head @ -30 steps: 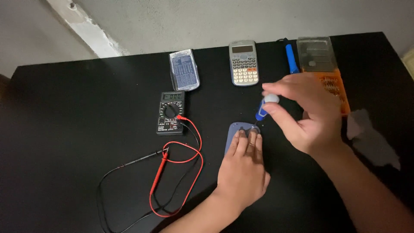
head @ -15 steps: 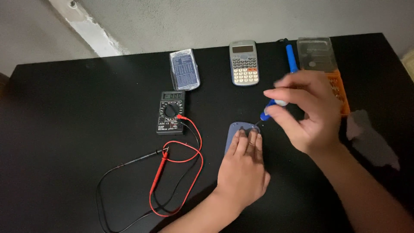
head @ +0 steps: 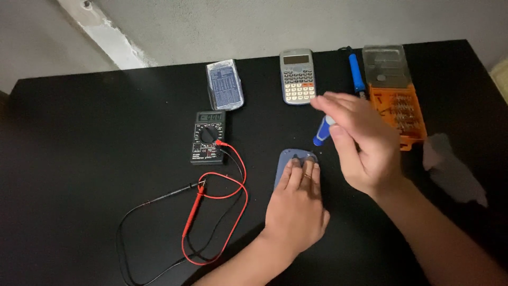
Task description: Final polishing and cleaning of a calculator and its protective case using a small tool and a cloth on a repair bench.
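A: What is the left hand [head: 296,209] doing?

B: It lies flat on a small blue-grey plate [head: 288,159] near the middle of the black table [head: 79,159]. The fingers are straight and held side by side, pressing down on the plate's near half; only the far, rounded end of the plate shows past the fingertips.

A: And the right hand [head: 365,145]?

B: It hovers just right of the plate and a little farther back. Its thumb and fingers are curled together, pinching the top of a blue-handled screwdriver [head: 320,134]. The handle slants down and left towards the plate. The tip is too small to make out, so I cannot tell whether it touches the plate. The fingers look blurred.

A: What else is on the table?

B: To the left of the plate sits a black multimeter [head: 208,137]. A red lead [head: 233,185] and a black lead [head: 153,204] loop from it towards the near left. At the far side lie a grey cover [head: 224,85] printed with small text and, to its right, a grey calculator [head: 297,76]. Farther right is a blue tool [head: 356,74] with a black cord, lying lengthwise. Beside that stands an orange bit case [head: 407,114] with its clear lid [head: 386,63] folded back. A crumpled grey cloth [head: 450,172] lies at the right edge, close to the right forearm.

A: Do the two hands touch?

B: No, they are near each other but apart.
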